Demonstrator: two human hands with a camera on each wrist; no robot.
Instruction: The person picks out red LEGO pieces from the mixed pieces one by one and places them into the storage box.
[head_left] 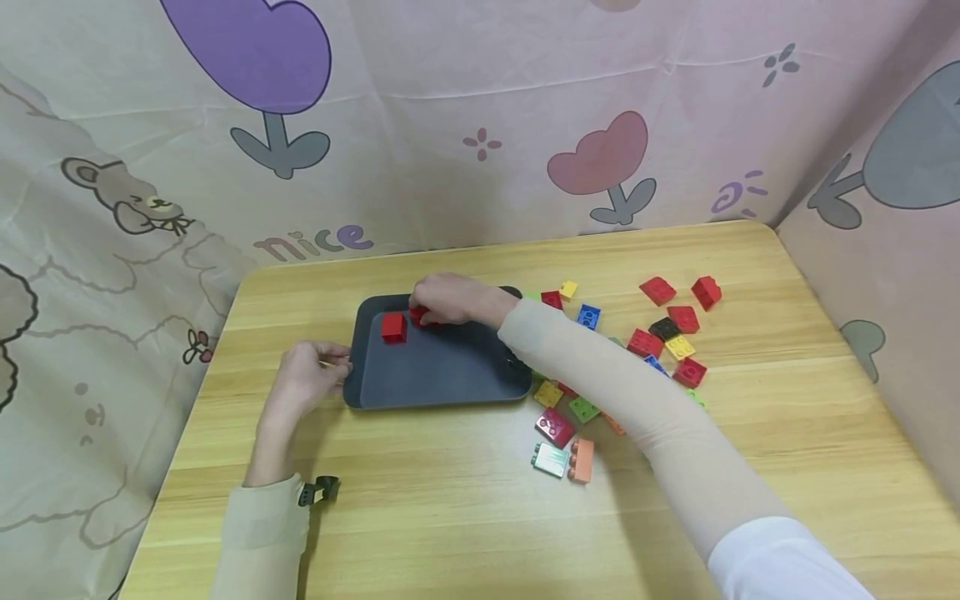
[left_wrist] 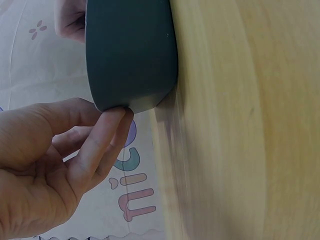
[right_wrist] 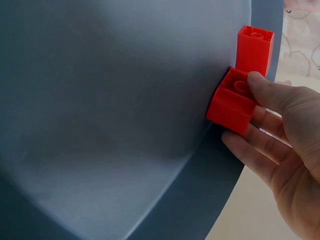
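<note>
A dark grey tray sits on the table. My left hand pinches its left edge, the thumb at the rim and the other fingertips against the outer wall. Inside the tray, my right hand grips a red toy brick between thumb and fingers near the far rim, with the brick's hollow side showing in the right wrist view. Another red brick stands just left of it in the tray, near the left wall. In the head view my right hand partly covers the held brick.
Several loose bricks lie right of the tray, among them a blue brick, a black brick and an orange brick. My right forearm crosses over part of this pile. A patterned cloth hangs behind the table.
</note>
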